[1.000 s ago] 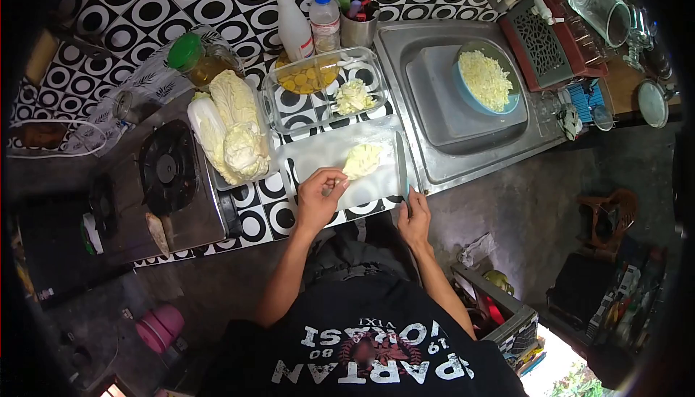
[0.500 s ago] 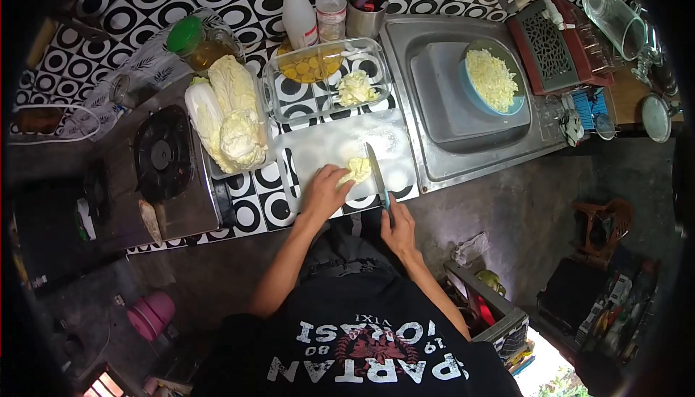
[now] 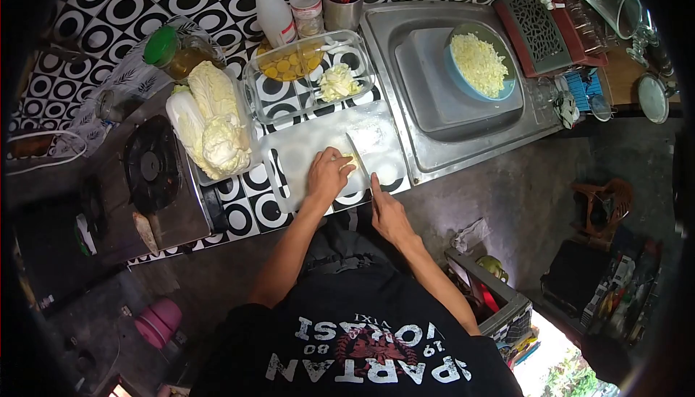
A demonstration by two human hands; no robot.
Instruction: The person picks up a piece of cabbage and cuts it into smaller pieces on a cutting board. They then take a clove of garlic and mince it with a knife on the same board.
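My left hand (image 3: 329,174) presses a small piece of cabbage (image 3: 352,159) onto the translucent cutting board (image 3: 297,144), and its fingers cover most of the piece. In my right hand (image 3: 389,212) is the handle of a knife (image 3: 357,152), whose blade lies close beside the cabbage, right of my left fingertips. Behind the board, a divided glass container (image 3: 289,112) holds cut cabbage (image 3: 338,82) in its right part. Whole cabbages (image 3: 216,125) lie in a tray to the left.
At the right, a blue bowl (image 3: 456,78) of chopped cabbage stands in the steel sink (image 3: 423,169). A stove (image 3: 181,212) is on the left. Bottles (image 3: 306,7) and a metal cup (image 3: 343,15) stand behind the glass container. A red-framed rack (image 3: 539,31) stands beyond the sink.
The whole view has shifted, so the counter items appear farther left and slightly higher. My left fingers now cover more of the cabbage piece, and the knife blade is tilted more.
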